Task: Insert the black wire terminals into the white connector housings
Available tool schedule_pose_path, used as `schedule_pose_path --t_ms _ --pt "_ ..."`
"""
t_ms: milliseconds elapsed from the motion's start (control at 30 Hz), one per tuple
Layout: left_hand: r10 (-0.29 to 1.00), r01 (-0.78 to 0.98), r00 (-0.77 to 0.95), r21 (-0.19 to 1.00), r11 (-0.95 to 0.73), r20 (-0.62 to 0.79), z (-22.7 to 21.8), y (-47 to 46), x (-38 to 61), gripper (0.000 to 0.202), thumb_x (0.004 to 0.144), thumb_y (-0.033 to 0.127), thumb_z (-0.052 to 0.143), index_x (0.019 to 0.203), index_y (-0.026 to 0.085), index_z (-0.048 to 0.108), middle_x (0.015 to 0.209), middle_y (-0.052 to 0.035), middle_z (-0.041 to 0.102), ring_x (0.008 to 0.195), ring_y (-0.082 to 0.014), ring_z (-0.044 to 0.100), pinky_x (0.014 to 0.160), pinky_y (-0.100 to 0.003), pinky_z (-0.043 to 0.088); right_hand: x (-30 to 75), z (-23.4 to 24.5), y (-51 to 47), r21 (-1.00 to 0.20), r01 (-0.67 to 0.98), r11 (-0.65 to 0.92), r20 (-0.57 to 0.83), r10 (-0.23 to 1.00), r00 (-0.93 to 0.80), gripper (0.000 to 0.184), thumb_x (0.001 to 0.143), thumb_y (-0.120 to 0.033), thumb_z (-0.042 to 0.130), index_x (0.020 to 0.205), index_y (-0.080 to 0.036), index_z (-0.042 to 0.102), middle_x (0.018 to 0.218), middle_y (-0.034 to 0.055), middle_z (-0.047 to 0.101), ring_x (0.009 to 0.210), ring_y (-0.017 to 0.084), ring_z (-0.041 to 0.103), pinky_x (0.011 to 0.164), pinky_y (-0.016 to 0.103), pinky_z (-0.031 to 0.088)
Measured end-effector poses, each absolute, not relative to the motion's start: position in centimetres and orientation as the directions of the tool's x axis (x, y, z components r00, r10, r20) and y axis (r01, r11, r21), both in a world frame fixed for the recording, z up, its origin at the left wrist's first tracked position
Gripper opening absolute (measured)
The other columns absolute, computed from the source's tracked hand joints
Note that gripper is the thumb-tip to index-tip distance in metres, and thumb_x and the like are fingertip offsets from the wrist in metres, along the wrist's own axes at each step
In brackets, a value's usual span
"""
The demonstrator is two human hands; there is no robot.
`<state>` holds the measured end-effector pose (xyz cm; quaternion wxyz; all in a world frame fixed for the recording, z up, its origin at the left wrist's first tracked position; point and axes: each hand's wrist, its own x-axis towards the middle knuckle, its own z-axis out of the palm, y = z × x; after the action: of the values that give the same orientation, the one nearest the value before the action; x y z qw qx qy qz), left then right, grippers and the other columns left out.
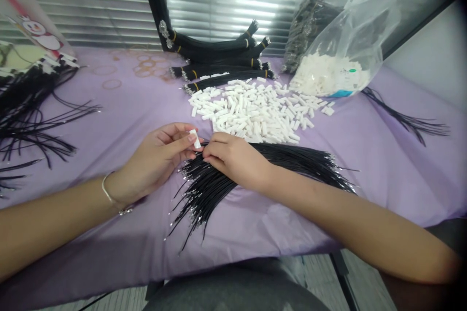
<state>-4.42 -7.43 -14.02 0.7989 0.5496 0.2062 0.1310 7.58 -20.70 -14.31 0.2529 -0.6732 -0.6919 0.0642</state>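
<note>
My left hand (160, 155) pinches a small white plastic connector (195, 138) between thumb and fingertips, just above the table. My right hand (235, 158) rests with curled fingers on a loose bundle of thin black wires (292, 163), its fingertips pinching wire ends close to the connector. The wires fan out toward me, their metal tips (189, 209) showing. Behind my hands lies a heap of white connectors (251, 107) on the purple tablecloth (127, 107).
Tied bundles of black wires (219, 58) lie at the back. A clear plastic bag (339, 53) holding white connectors stands at the back right. More loose black wires (29, 116) spread at the left, and a strand (404, 119) at the right. A snowman cup (32, 24) is far left.
</note>
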Motion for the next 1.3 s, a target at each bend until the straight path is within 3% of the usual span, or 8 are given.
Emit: schedule_pose_path --t_ms 200,500,767,933,1133,1300 --pt "0.434 0.031 0.879 0.933 0.359 -0.196 -13.9 -7.5 -4.2 0.012 0.073 0.017 0.07 0.083 0.016 0.064 0.076 0.0001 0.062 0.069 -0.0086 0.057 0.064 -0.017 0.048 7.5 -13.9 -20.7 -0.547 0.837 0.005 0.234 0.961 0.147 0.007 0.081 -0.01 0.057 0.081 -0.011 0.065 0.082 0.0046 0.051 0.079 0.013 0.05 0.074 0.024 0.04" --pt "0.449 0.041 0.869 0.935 0.353 -0.207 -13.6 -7.6 -4.2 0.011 0.073 0.016 0.069 0.083 0.015 0.065 0.075 -0.001 0.065 0.069 -0.0092 0.059 0.064 -0.018 0.048 6.6 -14.2 -21.2 -0.535 0.844 -0.035 0.229 0.956 0.184 0.013 0.087 -0.009 0.042 0.084 -0.012 0.054 0.089 0.0081 0.051 0.089 0.017 0.046 0.084 0.031 0.037" --pt "0.423 0.036 0.884 0.931 0.363 -0.2 -13.6 -7.4 -4.4 0.01 0.077 0.017 0.066 0.087 0.015 0.066 0.076 -0.0017 0.065 0.073 -0.0107 0.061 0.07 -0.02 0.049 7.0 -13.6 -22.0 -0.758 0.651 0.044 0.3 0.91 0.287 0.008 0.086 -0.014 0.045 0.083 -0.015 0.053 0.079 0.001 0.057 0.072 0.011 0.051 0.069 0.023 0.04" --pt "0.395 0.05 0.899 0.939 0.34 -0.191 -13.4 -7.6 -4.4 0.011 0.078 0.02 0.066 0.088 0.016 0.068 0.085 -0.0031 0.064 0.08 -0.0114 0.059 0.071 -0.02 0.048 7.2 -13.4 -22.5 -0.8 0.592 0.097 0.358 0.869 0.342 0.009 0.086 -0.018 0.048 0.081 -0.015 0.055 0.077 0.0009 0.057 0.073 0.01 0.052 0.07 0.023 0.041" --pt "0.385 0.035 0.91 0.954 0.298 -0.153 -13.6 -7.6 -4.6 0.012 0.078 0.02 0.065 0.089 0.016 0.07 0.087 -0.0046 0.065 0.079 -0.012 0.058 0.069 -0.019 0.048 7.5 -13.3 -22.5 -0.827 0.561 -0.026 0.305 0.818 0.488 0.013 0.082 -0.019 0.05 0.07 -0.016 0.05 0.064 -0.0027 0.048 0.059 0.007 0.043 0.056 0.02 0.036" --pt "0.34 0.028 0.931 0.955 0.295 -0.132 -13.6 -7.6 -4.6 0.013 0.08 0.019 0.063 0.091 0.014 0.069 0.087 -0.0057 0.065 0.076 -0.0115 0.057 0.068 -0.02 0.048 7.6 -13.4 -22.3 -0.812 0.578 -0.078 0.297 0.797 0.525 0.013 0.08 -0.017 0.05 0.067 -0.016 0.048 0.061 -0.0034 0.047 0.056 0.007 0.042 0.053 0.02 0.034"
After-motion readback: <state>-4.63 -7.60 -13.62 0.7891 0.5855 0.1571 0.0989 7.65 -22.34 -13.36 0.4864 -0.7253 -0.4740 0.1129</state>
